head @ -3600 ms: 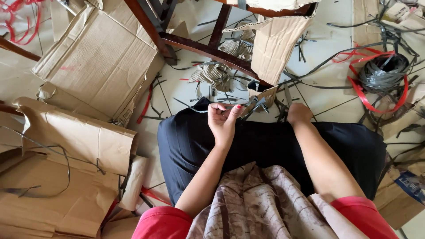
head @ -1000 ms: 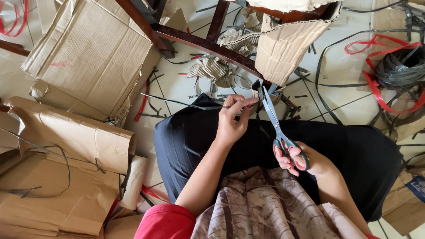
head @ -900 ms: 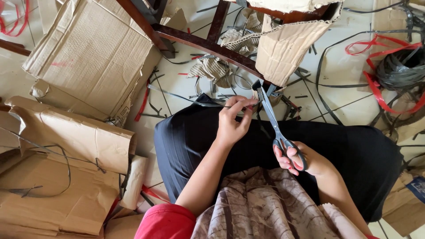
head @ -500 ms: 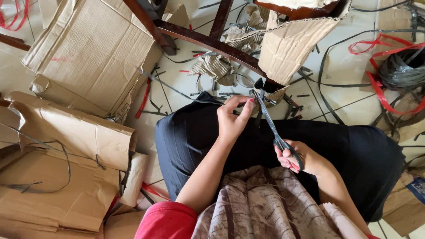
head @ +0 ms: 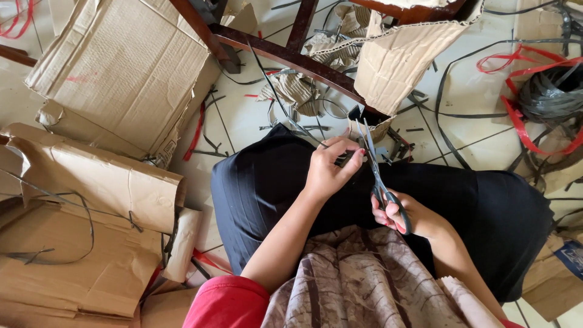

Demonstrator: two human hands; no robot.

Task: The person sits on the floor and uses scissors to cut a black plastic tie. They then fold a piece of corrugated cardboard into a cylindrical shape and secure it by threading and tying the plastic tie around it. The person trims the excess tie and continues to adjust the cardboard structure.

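My left hand pinches a thin dark plastic strap over my lap, and the strap runs up and to the left from my fingertips. My right hand grips the black handles of a pair of scissors. Their blades point up toward the strap, right beside my left fingers. I sit on the floor in a black skirt.
Flattened cardboard boxes lie piled at the left. A dark wooden chair frame and a torn cardboard piece stand ahead. A coil of dark strapping with red bands lies at the right. Strap offcuts litter the tiles.
My right hand has picked up the scissors and brought them up beside my left hand. My left hand has kept hold of the strap and shifted slightly.
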